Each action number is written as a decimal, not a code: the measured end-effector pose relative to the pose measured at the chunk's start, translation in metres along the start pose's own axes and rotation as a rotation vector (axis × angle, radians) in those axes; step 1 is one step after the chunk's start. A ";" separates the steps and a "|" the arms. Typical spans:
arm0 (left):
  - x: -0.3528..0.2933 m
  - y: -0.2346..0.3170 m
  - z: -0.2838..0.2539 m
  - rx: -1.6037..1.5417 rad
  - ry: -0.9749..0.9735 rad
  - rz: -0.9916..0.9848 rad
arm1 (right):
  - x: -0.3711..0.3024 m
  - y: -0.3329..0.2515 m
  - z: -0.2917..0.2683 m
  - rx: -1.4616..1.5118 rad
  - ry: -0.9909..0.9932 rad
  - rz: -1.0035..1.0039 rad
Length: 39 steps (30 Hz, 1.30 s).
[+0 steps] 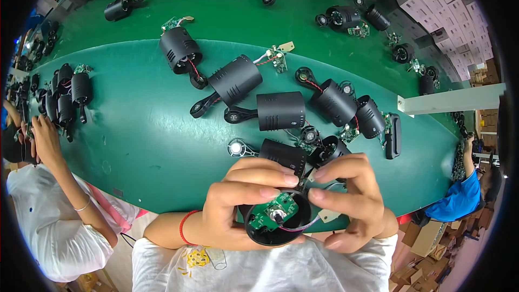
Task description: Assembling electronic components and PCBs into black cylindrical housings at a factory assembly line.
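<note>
Close to my body, my left hand (238,200) is wrapped round a black cylindrical housing (269,242), its open end tilted up towards me. Inside the housing sits a green circuit board (262,219) with a dark knob shaft on a silvery base. A thin pinkish-white wire runs from the board over the rim to a small beige tab (328,215). My right hand (351,205) is at the housing's right side, thumb and fingers apart and curved, fingertips near the rim. Whether those fingertips touch the rim cannot be made out.
Several similar black housings (281,111) with dangling boards and wires lie just beyond my hands on the green table (146,135). More parts (66,97) are heaped at the left, near a co-worker's hand (47,140). A white beam (454,99) stands at the right, near another person's blue sleeve (454,200).
</note>
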<state>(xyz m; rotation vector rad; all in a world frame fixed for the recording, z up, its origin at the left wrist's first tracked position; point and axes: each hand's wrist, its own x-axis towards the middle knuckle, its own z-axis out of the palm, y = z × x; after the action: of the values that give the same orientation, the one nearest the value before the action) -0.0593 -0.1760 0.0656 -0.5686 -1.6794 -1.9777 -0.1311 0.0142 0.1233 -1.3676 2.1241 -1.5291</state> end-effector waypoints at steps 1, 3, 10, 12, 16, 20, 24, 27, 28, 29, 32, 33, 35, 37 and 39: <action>0.003 0.002 -0.006 0.086 -0.102 0.002 | -0.004 0.004 0.001 -0.045 0.023 -0.030; 0.002 0.001 -0.006 0.109 -0.092 0.013 | -0.014 0.013 0.012 -0.021 0.137 0.014; 0.000 -0.001 -0.009 0.367 -0.069 0.096 | -0.008 0.024 0.010 0.226 0.021 0.138; -0.001 -0.001 -0.006 0.395 -0.047 0.105 | -0.006 0.022 0.016 0.696 0.035 0.344; -0.004 -0.005 -0.008 0.582 0.048 0.141 | -0.004 0.028 0.024 1.057 0.119 0.457; -0.001 -0.006 -0.009 0.791 -0.035 0.262 | 0.000 0.031 0.025 0.923 0.194 0.433; -0.002 -0.007 -0.010 0.786 -0.020 0.168 | -0.004 0.030 0.023 0.573 0.171 0.278; -0.001 -0.009 -0.010 0.779 0.050 0.135 | 0.000 0.030 0.029 0.762 0.282 0.346; 0.000 -0.008 -0.010 0.779 0.049 0.134 | 0.001 0.029 0.031 0.854 0.339 0.380; 0.001 -0.007 -0.010 0.752 0.048 0.105 | 0.002 0.029 0.034 0.837 0.363 0.387; 0.001 -0.006 -0.013 0.757 0.021 0.119 | -0.006 0.039 0.031 0.779 0.212 0.475; 0.001 -0.006 -0.014 0.782 -0.007 0.167 | 0.000 0.040 0.033 1.008 0.264 0.558; 0.002 -0.007 -0.016 0.755 -0.015 0.204 | -0.002 0.048 0.028 1.135 0.201 0.617; 0.003 -0.007 -0.016 0.737 -0.019 0.270 | -0.005 0.050 0.026 1.286 0.110 0.728; 0.003 -0.006 -0.016 0.724 -0.031 0.266 | -0.002 0.045 0.023 1.282 0.123 0.773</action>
<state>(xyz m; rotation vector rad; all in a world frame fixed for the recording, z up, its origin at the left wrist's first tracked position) -0.0660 -0.1912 0.0599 -0.5062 -2.0434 -1.0690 -0.1411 0.0026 0.0754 -0.0053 0.9530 -1.9206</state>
